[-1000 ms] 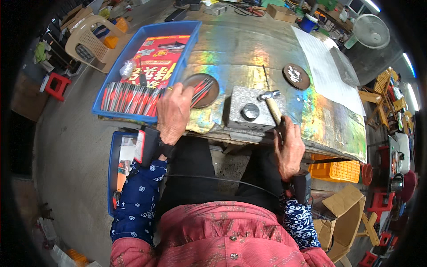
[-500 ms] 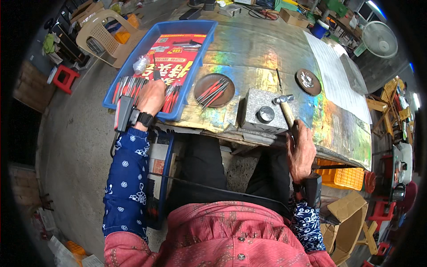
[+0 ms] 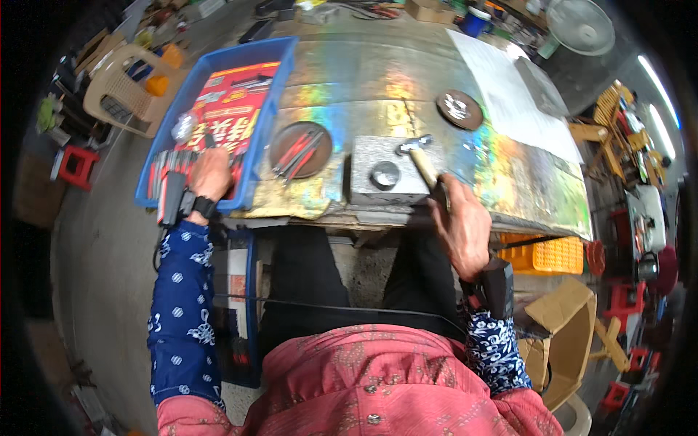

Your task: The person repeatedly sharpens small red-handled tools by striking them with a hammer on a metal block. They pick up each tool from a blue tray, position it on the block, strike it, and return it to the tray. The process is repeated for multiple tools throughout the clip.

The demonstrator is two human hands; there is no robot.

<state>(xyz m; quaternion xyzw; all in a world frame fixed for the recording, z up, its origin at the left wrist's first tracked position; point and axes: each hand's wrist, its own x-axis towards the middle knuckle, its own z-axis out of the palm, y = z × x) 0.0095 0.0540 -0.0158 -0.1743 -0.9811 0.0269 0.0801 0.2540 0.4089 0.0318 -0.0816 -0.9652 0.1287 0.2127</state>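
Observation:
My left hand [image 3: 210, 176] is inside a blue plastic tray [image 3: 252, 161], closed over a row of slim red-and-black tools [image 3: 166, 171]. A small dark piece [image 3: 209, 141] sticks out past its fingertips. My right hand [image 3: 465, 227] is closed around the handle end of a hammer [image 3: 423, 166]. The hammer's head rests on the upper right of a grey metal-looking block [image 3: 363, 161] at the table's front edge. On the block sits a small round metal piece [image 3: 384, 175]. A brown round dish [image 3: 325, 156] between tray and block holds several more red-and-black tools [image 3: 297, 154].
Farther right on the table [image 3: 342, 80], a second brown dish [image 3: 472, 118] contains small silvery bits. A thin dark rod [image 3: 408, 110] lies behind the block. White sheeting [image 3: 502, 102] covers the right side. A beige chair [image 3: 109, 87] stands left, a cardboard box [image 3: 571, 320] low right.
The whole view has swung, so the table and things appear farther left. Both hands keep nearly the same places, the left in the tray and the right at the hammer handle.

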